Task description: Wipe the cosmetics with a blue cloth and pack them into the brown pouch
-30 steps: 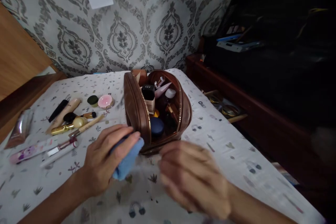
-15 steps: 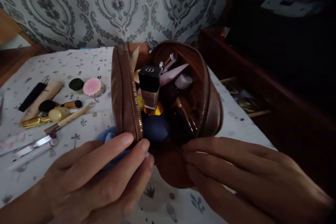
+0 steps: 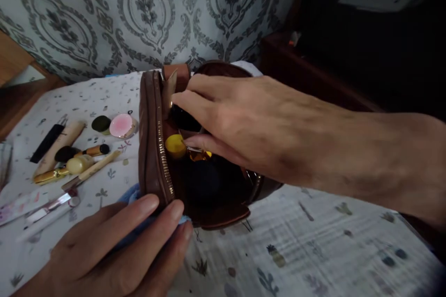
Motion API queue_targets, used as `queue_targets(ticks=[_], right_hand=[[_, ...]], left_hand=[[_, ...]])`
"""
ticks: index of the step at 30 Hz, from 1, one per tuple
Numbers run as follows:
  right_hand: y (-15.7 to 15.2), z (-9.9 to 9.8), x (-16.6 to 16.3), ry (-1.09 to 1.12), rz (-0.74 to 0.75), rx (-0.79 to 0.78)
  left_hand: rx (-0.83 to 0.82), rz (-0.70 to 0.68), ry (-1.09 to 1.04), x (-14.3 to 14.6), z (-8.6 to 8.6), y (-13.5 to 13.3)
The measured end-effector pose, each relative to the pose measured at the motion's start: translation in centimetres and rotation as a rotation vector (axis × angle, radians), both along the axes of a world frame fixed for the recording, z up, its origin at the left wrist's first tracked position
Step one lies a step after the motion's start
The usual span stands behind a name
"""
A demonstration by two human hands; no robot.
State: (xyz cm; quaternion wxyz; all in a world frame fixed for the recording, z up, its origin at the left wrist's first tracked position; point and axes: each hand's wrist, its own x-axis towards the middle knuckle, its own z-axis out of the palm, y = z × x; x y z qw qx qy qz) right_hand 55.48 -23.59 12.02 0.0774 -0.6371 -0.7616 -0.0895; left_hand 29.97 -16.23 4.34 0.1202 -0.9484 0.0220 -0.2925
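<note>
A brown leather cosmetic bag (image 3: 152,148) stands unzipped on the patterned tablecloth (image 3: 299,246). My right hand (image 3: 244,120) reaches into its mouth from the right, fingers curled around a dark bottle (image 3: 186,120) inside, most of it hidden by the fingers. A yellow round item (image 3: 175,145) and a dark blue sponge (image 3: 202,181) lie in the bag below my fingers. My left hand (image 3: 118,250) rests at the bag's near left corner, fingers pressing a blue cloth (image 3: 130,193) against the bag and table.
Left of the bag lie a pink compact (image 3: 121,125), a dark green round item (image 3: 101,123), a gold tube (image 3: 50,175), brushes and pens (image 3: 52,202). Patterned wallpaper (image 3: 146,14) rises behind. A dark wooden cabinet (image 3: 313,74) stands to the right.
My right hand left the bag's near edge and went into the bag, closing on the dark bottle. My left hand stays on the blue cloth by the bag's corner.
</note>
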Motion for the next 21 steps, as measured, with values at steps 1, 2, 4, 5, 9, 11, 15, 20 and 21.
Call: queue_targets(ticks=[1,2,4,5,9,11,15,20,21], right_hand=[[0.5,0.1,-0.2,-0.013,0.0,-0.024],[0.9,0.0,-0.3,-0.009,-0.012,-0.042],[1.4,-0.3,0.0,0.01,-0.021,-0.037],[1.6,-0.5,0.2,0.03,-0.008,-0.018],[1.2,-0.6,1.2,0.184,0.09,0.07],[0.6,-0.2,1.5,0.292,0.089,0.108],[-0.4,0.4,1.8,0.439,-0.067,0.255],[-0.2,0.1,2.0,0.416,-0.138,0.34],[-0.2,0.0,1.9,0.413,-0.134,0.341]], left_hand=[[0.048,-0.037,-0.013,0.1,0.1,0.1],[0.085,-0.07,-0.022,0.2,0.1,0.2],[0.111,-0.083,-0.027,0.3,0.2,0.2],[0.109,-0.078,-0.027,0.3,0.2,0.2],[0.085,-0.067,-0.035,0.5,0.1,0.1],[0.08,-0.073,-0.044,0.5,0.0,0.1],[0.074,-0.06,-0.064,0.5,-0.2,0.0],[0.091,-0.061,-0.05,0.4,0.2,0.0],[0.096,-0.058,-0.049,0.4,0.3,0.0]])
